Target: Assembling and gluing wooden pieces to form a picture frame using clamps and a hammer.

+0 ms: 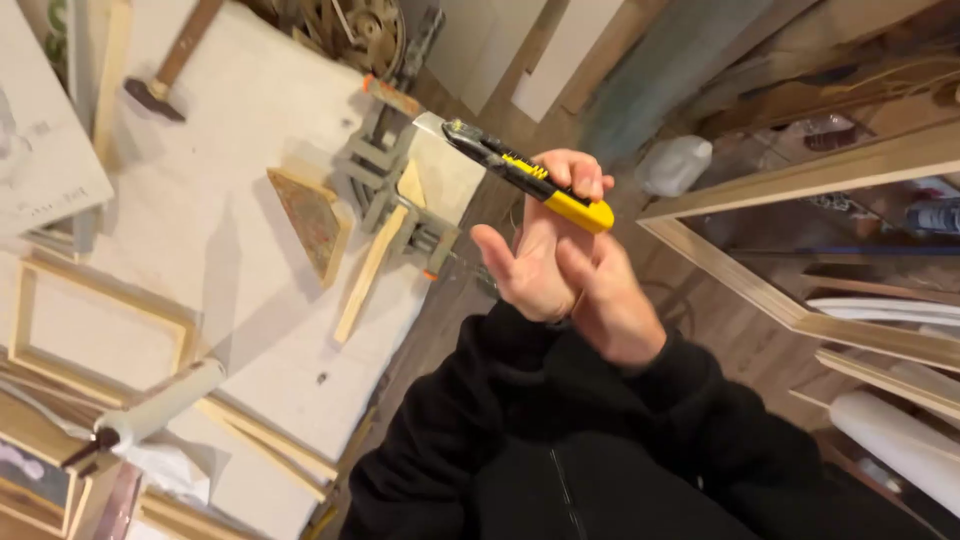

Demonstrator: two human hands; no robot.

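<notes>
Knife: a yellow-and-black utility knife (525, 172) is held in the air beyond the counter's edge, over the wooden floor (735, 340), blade end pointing up and toward the counter.
Right hand: the right hand (605, 295) lies against the left, its fingers reaching up toward the knife's yellow end; whether its grip closes on the handle cannot be told.
Left hand: the left hand (535, 250) has its palm open to the camera, thumb spread, fingertips curled over the knife's handle.
Sleeves: both arms wear black sleeves (590, 420).
Counter: the white counter (220, 200) carries a triangular wooden piece (312, 222) near its far edge, with a grey corner clamp (385, 185) gripping a light wood strip (372, 265) at that edge.
Hammer: a hammer (165, 75) lies toward the far left corner.
Frames: pale wooden frames (95, 335) lie along the left edge.
Roll: a white roll (160, 405) lies at the near left edge.
Container: a translucent white jug (675, 163) stands on the floor well beyond the hands; its contents cannot be seen.
Right side: a large wooden frame (790, 300) leans there, with a white rolled sheet (895, 440) below it.
</notes>
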